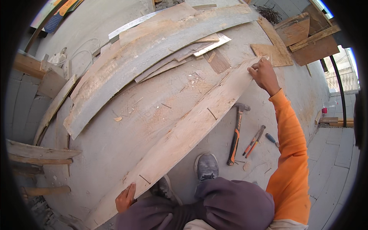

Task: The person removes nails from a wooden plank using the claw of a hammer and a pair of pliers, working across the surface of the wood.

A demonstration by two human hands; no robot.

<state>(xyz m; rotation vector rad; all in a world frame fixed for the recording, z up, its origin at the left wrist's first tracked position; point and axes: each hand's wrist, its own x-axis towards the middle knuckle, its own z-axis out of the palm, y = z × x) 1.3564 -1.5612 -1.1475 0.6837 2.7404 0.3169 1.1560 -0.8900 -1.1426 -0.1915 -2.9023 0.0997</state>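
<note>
A long, pale wooden board lies slantwise before me, from my lower left to the upper right. My right hand is closed on its far end, fingers curled over the edge. Near the other end, my left hand grips the board's near edge, partly hidden by my knee. Two nails show on the board, one nail close to my left hand and another nail past the middle. Right of the board lie a hammer with a black and orange handle, red-handled pliers and a dark-handled tool.
Beyond the board, long weathered planks are stacked on the concrete floor. Plywood pieces lean at the upper right. Timber ends stick in from the left. Sawdust and loose nails dot the floor. My shoe stands beside the board.
</note>
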